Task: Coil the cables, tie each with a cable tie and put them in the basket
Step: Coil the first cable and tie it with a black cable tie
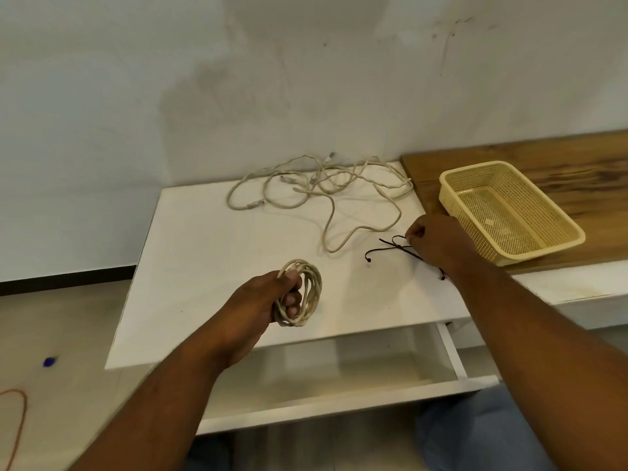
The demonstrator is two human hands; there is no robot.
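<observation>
My left hand (268, 302) is shut on a coiled beige cable (311, 288), held upright just above the white table (204, 253). Loose beige cables (326, 188) with clear plugs lie tangled at the back of the table. Black cable ties (390, 248) lie crossed on the table's right side. My right hand (436, 241) rests over them, with thumb and fingers pinched on the end of one tie. A yellow mesh basket (452, 185) stands empty on the wooden surface to the right.
The wooden counter (577, 164) adjoins the table on the right. A white drawer (339, 372) hangs open under the table's front edge. A wall stands close behind. An orange cord (20, 423) and a small blue object (50, 362) lie on the floor at left.
</observation>
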